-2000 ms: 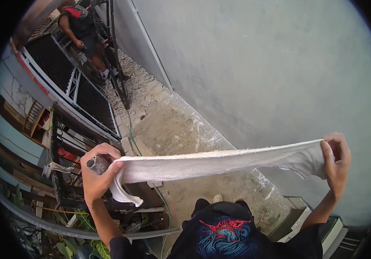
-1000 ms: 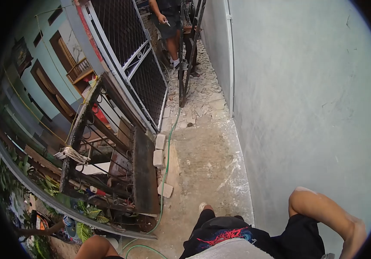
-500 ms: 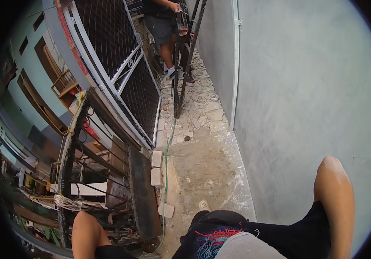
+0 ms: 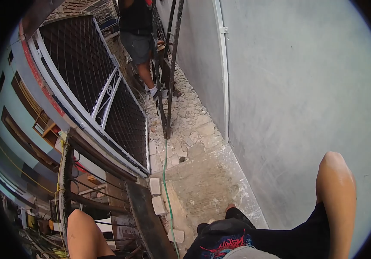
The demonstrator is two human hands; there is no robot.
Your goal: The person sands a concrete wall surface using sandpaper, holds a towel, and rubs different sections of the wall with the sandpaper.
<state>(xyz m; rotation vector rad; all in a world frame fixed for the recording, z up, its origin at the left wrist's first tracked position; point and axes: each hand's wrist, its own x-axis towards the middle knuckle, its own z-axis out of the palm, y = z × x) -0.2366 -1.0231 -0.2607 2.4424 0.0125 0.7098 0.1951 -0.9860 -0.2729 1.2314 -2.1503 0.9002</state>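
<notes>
Neither of my hands is in view; only my bent arms show. My left elbow (image 4: 80, 220) is at the lower left, beside the rusty metal railing (image 4: 108, 205). At the right, my right elbow (image 4: 334, 166) is raised in front of the grey wall (image 4: 289, 99). Whatever my hands hold or touch is hidden outside the frame. Below, my dark clothing has a red and blue print (image 4: 228, 246), and my foot (image 4: 231, 207) shows on the concrete slab (image 4: 198, 187).
Ahead, a person (image 4: 138, 47) in dark shorts stands on broken rubble (image 4: 190, 112) behind a black metal A-shaped frame (image 4: 168, 86). A lattice gate (image 4: 108, 90) borders the left. A green hose (image 4: 167, 194) runs past pale blocks (image 4: 156, 186).
My view has tilted up and turned right, so the gate, frame and person sit lower and further left. My foot has come forward on the slab. Both my arms stay bent.
</notes>
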